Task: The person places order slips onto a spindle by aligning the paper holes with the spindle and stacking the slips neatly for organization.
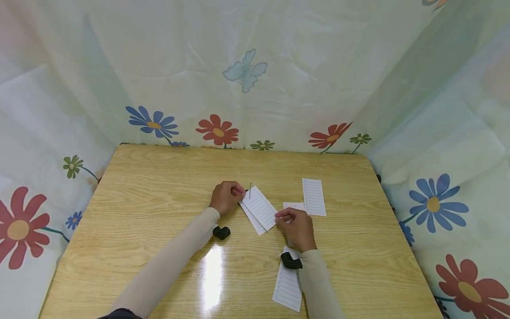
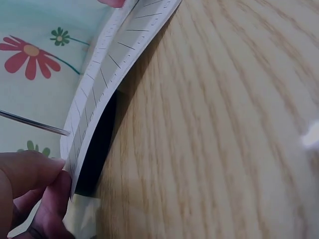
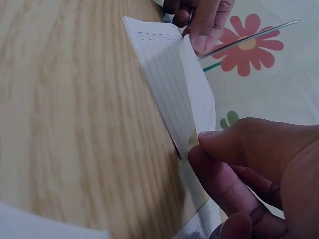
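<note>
A lined white paper slip (image 1: 260, 207) lies fanned over another lined slip (image 1: 252, 220) at mid-table. A thin metal spike (image 1: 250, 191) stands up through the slips near their upper end. Under them, in the left wrist view, shows a black base (image 2: 98, 154). My left hand (image 1: 227, 198) pinches the slips' edge beside the spike between thumb and finger. With thumb and forefinger, my right hand (image 1: 296, 228) pinches the lower right corner of the upper slip. In the right wrist view that slip (image 3: 202, 94) bends up from the lower one.
Another lined slip (image 1: 314, 197) lies to the right, overlapping a partly hidden slip (image 1: 292, 205). One more slip (image 1: 287, 288) lies by my right forearm. A flowered curtain (image 1: 247, 35) surrounds the wooden table (image 1: 159, 177) at the back and sides.
</note>
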